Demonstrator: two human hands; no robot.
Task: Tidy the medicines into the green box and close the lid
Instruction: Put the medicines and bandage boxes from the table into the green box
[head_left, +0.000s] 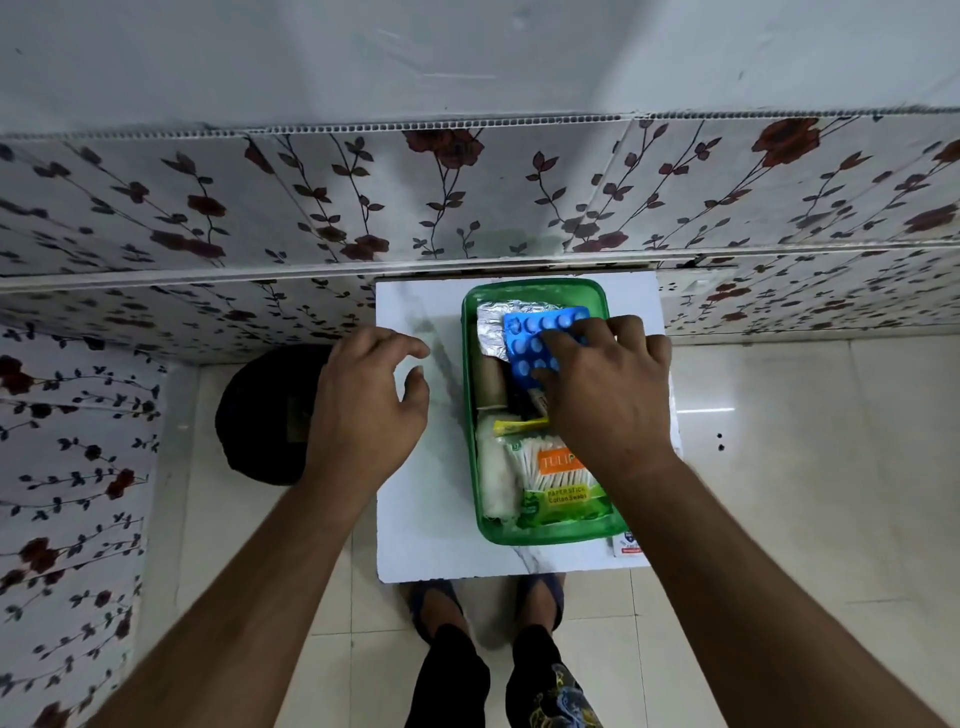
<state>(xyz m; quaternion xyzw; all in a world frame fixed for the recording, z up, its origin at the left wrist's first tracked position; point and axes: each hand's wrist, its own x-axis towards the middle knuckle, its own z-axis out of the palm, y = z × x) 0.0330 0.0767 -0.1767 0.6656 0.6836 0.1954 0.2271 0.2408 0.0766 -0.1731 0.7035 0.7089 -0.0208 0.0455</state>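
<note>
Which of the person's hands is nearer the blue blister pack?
Right. The right hand rests its fingers on the blue blister pack inside the green box; the left hand hovers outside, left of it.

A small white table (426, 499) with faint grey marbling is standing on a pale tiled floor (779, 493), its far edge reaching the flowered wall. A green box (470, 415) is sitting directly on it, filling the right half. Just past the box's near right corner, a white printed thing (626, 543), perhaps a carton, is peeking out on the tabletop.
</note>
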